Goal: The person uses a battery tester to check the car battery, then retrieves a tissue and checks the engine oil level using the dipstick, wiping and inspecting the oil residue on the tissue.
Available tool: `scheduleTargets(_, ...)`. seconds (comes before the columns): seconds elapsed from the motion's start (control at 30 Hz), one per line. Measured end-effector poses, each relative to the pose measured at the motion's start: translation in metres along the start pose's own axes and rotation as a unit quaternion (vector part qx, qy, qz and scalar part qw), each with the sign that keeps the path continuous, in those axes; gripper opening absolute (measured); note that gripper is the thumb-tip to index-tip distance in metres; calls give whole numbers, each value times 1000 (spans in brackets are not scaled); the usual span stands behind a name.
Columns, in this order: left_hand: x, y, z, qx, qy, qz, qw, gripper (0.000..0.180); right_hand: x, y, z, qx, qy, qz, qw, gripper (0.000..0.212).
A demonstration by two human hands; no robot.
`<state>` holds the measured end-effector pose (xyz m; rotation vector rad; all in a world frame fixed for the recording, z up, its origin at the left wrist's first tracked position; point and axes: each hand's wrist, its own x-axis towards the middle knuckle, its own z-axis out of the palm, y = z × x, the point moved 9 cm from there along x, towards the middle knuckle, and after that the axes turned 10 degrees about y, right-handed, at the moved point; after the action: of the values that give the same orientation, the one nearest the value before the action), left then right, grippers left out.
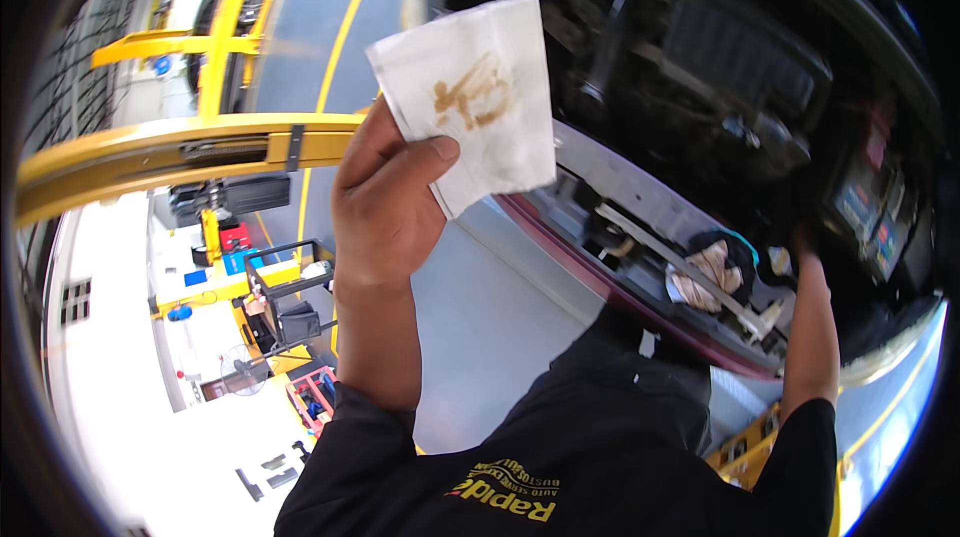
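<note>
My left hand [390,197] holds up a folded white paper towel [500,152], gripped between thumb and fingers at its lower left edge. Brown, oily smears mark the middle of the towel. My right hand [806,245] reaches into the dark engine bay [690,127] of a car, beside the battery [865,212]. Shadow hides its fingers, so what it touches does not show. Near that arm, a bundled beige and dark cloth [710,272] lies at the car's front edge.
The car's dark red front edge [560,242] runs close before my body. A yellow lift beam [240,152] crosses on the left. Beyond it stand a black-framed cart [290,287], a fan [243,369] and a red tool tray [312,397].
</note>
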<state>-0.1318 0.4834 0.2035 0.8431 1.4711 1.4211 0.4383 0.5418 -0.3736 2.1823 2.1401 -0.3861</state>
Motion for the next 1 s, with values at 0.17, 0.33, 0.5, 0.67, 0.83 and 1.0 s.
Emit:
scheduleTargets(0.17, -37, 98, -10, -11, 64, 126, 990, 58, 10, -16, 0, -2, -36, 30, 999, 44)
scheduleTargets(0.33, -82, 125, -35, -31, 78, 109, 991, 55, 20, -19, -10, -22, -50, 36, 998, 43)
scheduleTargets(0.5, -133, 147, -51, 14, 117, 135, 984, 57, 25, -29, -13, -27, -60, 23, 998, 41)
scheduleTargets(0.67, -159, 154, -49, -9, 128, 125, 984, 54, 32, -31, -18, -32, -65, 14, 997, 40)
scheduleTargets(0.83, -172, 154, -46, -28, 125, 121, 984, 55, 34, -37, -23, -33, -71, 5, 997, 38)
scheduleTargets(1.0, -163, 148, -42, -26, 133, 116, 984, 54, 32, -37, -20, -36, -88, 0, 995, 37)
